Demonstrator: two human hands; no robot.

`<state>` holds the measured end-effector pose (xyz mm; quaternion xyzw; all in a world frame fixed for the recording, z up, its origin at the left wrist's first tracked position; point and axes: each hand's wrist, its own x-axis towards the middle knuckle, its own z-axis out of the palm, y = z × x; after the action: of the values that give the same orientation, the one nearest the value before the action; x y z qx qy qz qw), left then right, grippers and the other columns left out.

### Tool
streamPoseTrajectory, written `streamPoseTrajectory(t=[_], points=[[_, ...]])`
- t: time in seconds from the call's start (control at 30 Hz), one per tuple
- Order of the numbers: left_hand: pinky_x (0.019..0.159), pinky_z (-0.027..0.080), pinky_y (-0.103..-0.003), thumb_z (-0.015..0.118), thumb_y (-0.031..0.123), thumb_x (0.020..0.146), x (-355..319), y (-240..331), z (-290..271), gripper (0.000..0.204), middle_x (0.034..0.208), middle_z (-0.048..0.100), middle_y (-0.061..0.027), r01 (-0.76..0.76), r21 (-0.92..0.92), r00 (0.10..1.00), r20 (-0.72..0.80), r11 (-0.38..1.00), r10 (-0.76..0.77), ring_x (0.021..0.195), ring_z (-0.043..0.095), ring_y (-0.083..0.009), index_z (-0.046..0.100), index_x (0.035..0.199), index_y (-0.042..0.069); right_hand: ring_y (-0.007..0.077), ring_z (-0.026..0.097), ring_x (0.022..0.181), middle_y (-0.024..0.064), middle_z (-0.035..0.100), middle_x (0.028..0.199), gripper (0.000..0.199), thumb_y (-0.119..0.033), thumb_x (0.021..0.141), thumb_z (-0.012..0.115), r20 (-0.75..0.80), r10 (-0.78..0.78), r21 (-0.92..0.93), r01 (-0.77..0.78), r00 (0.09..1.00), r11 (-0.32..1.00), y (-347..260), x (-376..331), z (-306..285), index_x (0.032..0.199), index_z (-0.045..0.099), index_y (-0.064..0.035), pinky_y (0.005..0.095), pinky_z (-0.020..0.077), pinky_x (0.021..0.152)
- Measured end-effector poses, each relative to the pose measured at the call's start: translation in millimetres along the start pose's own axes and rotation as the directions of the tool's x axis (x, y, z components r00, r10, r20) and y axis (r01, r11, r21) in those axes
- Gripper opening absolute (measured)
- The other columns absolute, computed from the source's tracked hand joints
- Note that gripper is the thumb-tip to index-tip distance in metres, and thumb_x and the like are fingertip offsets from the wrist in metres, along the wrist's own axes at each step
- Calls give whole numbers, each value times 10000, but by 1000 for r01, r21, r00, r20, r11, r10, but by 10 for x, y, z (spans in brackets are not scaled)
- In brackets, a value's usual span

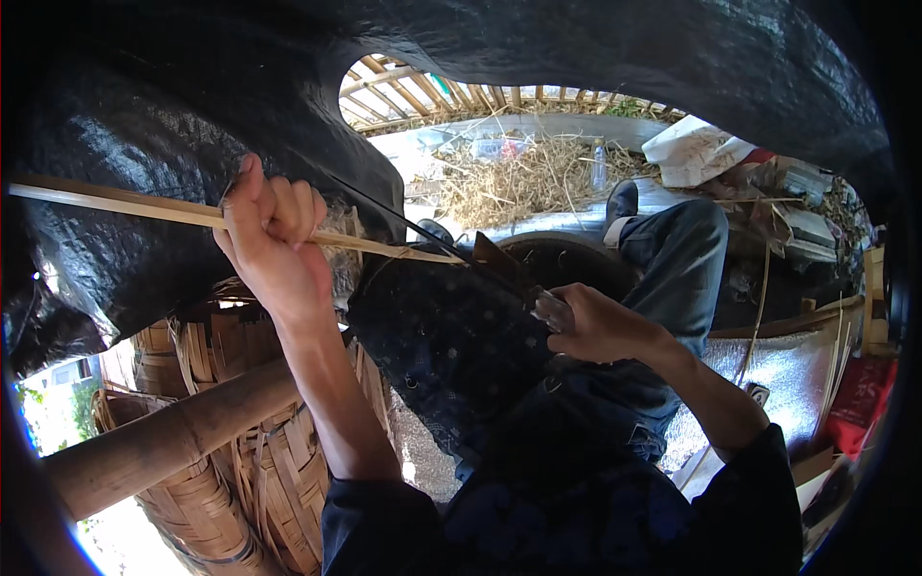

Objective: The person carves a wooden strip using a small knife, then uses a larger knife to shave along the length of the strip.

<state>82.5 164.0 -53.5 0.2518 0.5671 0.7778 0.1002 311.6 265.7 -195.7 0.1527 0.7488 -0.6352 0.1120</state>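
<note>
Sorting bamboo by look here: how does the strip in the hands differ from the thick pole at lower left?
The strip is thin, flat and pale; the pole is thick, round and brown. The left hand grips the strip, which runs toward the right hand; the pole lies untouched against woven baskets. Both look like bamboo.

Hemmed in overhead by black tarpaulin (144,144); blocked at left by stacked woven baskets (240,461) and bamboo pole (163,437); open passage only ahead, above straw-strewn floor (519,178).
</note>
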Motion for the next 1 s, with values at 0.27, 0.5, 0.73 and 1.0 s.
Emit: streamPoseTrajectory(t=[0.27,0.5,0.73,1.0], points=[[420,156,-250,441,178,873,3,-14,8,425,416,180,33,38,-24,994,101,999,-35,380,128,-68,210,518,157,139,504,378,93,528,527,237,-92,707,573,63,407,30,-409,911,912,176,-42,230,876,500,56,286,393,362],[423,157,-252,438,180,870,55,-19,-23,425,415,178,29,34,-44,995,95,998,-30,384,126,-68,203,517,153,130,502,384,74,521,513,230,-113,702,577,68,79,266,-94,995,959,-101,-61,-50,838,489,50,280,388,364],[437,174,-250,423,188,880,-18,-6,-22,410,422,178,26,59,-50,991,127,997,-52,387,130,-73,215,528,151,164,523,412,91,528,522,202,-122,673,562,120,533,128,-546,837,828,439,-39,187,766,492,42,301,387,366],[449,191,-253,426,227,879,-77,-228,-137,376,494,235,16,70,-84,997,22,994,-68,417,190,-75,264,552,138,147,500,378,104,534,530,174,-96,686,555,-26,378,154,-370,925,916,243,-47,33,745,482,50,286,391,350]])
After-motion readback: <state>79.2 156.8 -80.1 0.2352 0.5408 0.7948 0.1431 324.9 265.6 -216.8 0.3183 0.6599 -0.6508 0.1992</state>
